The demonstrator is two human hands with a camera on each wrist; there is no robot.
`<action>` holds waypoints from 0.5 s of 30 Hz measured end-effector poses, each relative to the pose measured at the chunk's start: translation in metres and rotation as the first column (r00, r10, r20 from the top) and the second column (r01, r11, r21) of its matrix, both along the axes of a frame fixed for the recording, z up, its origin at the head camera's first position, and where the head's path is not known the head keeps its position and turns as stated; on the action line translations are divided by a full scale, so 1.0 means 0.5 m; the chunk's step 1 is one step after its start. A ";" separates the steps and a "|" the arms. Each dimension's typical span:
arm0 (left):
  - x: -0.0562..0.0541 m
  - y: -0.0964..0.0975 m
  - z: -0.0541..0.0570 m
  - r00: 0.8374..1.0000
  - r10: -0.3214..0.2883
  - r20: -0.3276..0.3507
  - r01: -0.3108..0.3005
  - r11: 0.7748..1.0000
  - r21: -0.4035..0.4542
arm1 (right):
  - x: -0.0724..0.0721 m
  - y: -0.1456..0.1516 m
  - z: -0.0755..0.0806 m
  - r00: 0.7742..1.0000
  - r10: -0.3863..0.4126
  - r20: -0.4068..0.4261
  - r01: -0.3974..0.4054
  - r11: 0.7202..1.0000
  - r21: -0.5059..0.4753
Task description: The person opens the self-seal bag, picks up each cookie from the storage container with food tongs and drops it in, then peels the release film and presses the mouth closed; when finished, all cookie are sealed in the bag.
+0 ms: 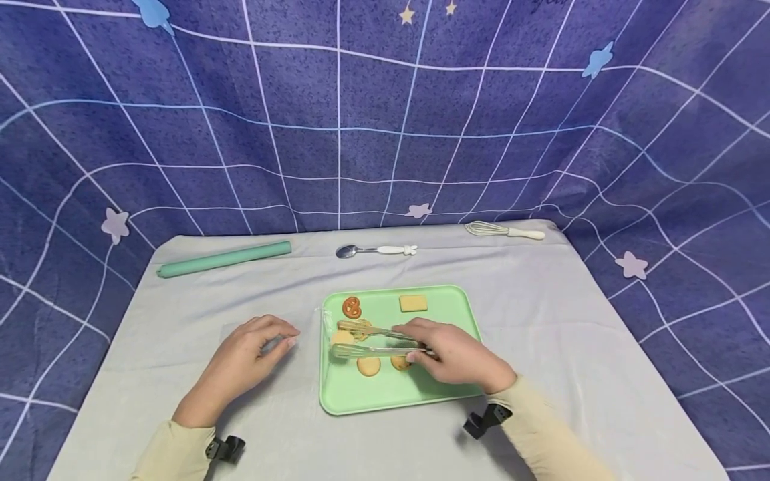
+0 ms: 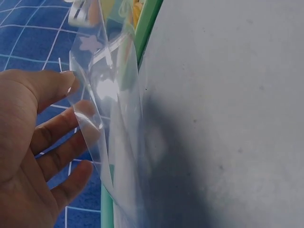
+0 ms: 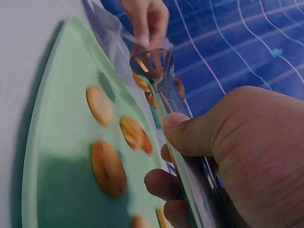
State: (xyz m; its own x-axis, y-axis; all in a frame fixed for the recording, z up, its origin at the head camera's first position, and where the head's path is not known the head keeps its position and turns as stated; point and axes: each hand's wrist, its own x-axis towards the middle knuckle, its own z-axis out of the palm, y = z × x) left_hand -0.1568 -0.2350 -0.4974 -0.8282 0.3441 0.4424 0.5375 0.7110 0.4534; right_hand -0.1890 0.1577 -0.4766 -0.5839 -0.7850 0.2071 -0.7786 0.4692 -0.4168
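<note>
My right hand grips metal tongs over a light green tray. A round pale cookie shows between the slotted tong tips. Around them on the tray are another round cookie, a chocolate-chip cookie partly under the right hand, a pretzel and a rectangular cracker. To the tray's left, my left hand pinches the edge of a clear plastic bag between thumb and fingertips. The bag reaches over the tray's left rim, close to the tong tips.
Along the back of the cloth-covered table lie a green rolled tube, a spoon with a white handle and a white whisk. Behind them hangs a blue curtain with a grid pattern.
</note>
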 end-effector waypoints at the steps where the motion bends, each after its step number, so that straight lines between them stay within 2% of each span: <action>1: 0.001 0.000 0.000 1.000 0.000 0.002 0.000 1.000 0.002 | -0.003 -0.014 -0.002 1.000 0.013 0.007 -0.013 1.000 0.008; 6: 0.005 -0.002 0.005 1.000 -0.001 0.012 0.001 1.000 0.024 | -0.021 -0.072 -0.004 0.998 0.064 0.015 -0.065 0.995 0.072; 11: 0.010 -0.003 0.010 1.000 -0.005 0.019 0.004 0.998 0.055 | -0.033 -0.120 0.008 0.993 0.110 -0.031 -0.105 0.986 0.130; 15: 0.014 -0.004 0.014 1.000 -0.010 0.021 0.009 0.998 0.066 | -0.035 -0.153 0.025 0.990 0.123 -0.073 -0.108 0.977 0.181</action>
State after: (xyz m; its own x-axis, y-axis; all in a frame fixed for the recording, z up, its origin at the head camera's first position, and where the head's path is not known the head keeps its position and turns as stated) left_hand -0.1499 -0.2369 -0.4903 -0.8347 0.3228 0.4461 0.5336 0.6743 0.5105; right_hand -0.2066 0.0811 -0.4639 -0.4733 -0.8748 0.1036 -0.8606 0.4340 -0.2665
